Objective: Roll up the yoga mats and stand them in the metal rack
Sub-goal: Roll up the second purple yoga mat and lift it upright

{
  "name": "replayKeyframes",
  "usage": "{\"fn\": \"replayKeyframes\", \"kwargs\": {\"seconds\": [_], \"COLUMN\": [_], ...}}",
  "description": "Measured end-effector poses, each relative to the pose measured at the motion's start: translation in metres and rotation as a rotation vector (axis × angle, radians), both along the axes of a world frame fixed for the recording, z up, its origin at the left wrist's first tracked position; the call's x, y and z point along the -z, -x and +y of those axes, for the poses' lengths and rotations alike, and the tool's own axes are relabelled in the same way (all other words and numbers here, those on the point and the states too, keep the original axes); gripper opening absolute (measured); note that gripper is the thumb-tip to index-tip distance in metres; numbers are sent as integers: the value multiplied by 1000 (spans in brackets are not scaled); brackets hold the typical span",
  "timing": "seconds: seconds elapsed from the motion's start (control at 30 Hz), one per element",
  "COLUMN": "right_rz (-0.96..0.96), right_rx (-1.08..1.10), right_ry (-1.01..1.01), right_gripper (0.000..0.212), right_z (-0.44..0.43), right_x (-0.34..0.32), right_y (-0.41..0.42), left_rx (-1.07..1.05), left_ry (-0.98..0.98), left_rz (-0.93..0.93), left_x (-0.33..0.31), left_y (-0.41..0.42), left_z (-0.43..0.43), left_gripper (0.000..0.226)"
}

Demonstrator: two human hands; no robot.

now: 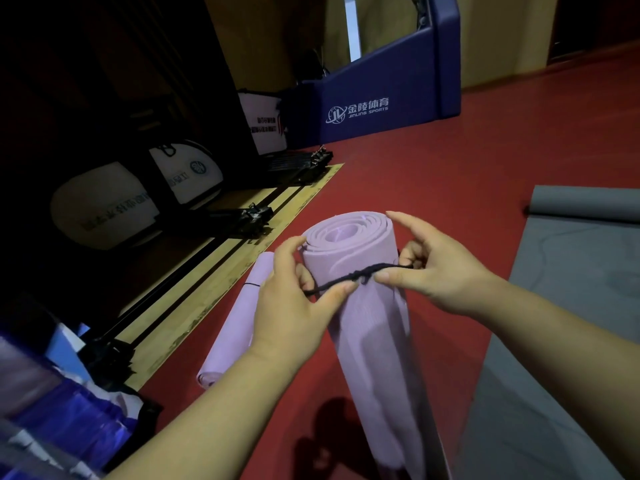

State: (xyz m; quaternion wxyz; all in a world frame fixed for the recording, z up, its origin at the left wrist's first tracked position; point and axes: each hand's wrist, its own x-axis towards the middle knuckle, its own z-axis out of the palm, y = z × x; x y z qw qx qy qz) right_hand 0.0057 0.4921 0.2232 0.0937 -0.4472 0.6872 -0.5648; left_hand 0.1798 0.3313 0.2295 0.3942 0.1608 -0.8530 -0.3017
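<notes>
A rolled lilac yoga mat (367,327) stands upright on the red floor in the middle of the view, its spiral end facing up. A black cord (349,278) runs round it near the top, with a knot at the front. My left hand (294,299) grips the cord on the mat's left side. My right hand (426,268) pinches the cord on the right side. A second rolled lilac mat (235,327), tied with a thin black band, lies on the floor to the left. A grey mat (571,306) lies partly unrolled on the right.
A blue padded sports barrier (374,105) stands at the back. Black metal frames (242,220) and white signs lie along a wooden strip (221,268) on the left. Blue and lilac fabric things (59,410) sit in the lower left corner.
</notes>
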Motion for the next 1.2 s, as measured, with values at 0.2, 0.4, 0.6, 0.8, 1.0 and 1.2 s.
{"fn": "replayKeyframes", "kwargs": {"seconds": [0.2, 0.4, 0.6, 0.8, 1.0, 1.2], "right_rz": [102, 80, 146, 168, 168, 64], "right_rx": [9, -98, -124, -86, -43, -55], "right_ry": [-235, -277, -403, -511, -577, -519], "right_gripper": [113, 130, 130, 131, 131, 130], "right_z": [1, -7, -1, 11, 14, 5], "right_x": [24, 57, 80, 119, 140, 138], "right_y": [7, 10, 5, -3, -5, -6], "left_rx": [82, 80, 97, 159, 168, 221], "left_ry": [-18, -16, -51, -102, -96, -171], "left_rz": [-148, -235, -382, -573, -717, -666], "left_x": [32, 57, 85, 120, 130, 131], "left_y": [-4, -7, -15, -19, -23, -9], "left_z": [-7, -16, -22, -16, -10, -21], "left_gripper": [133, 141, 150, 153, 154, 156]}}
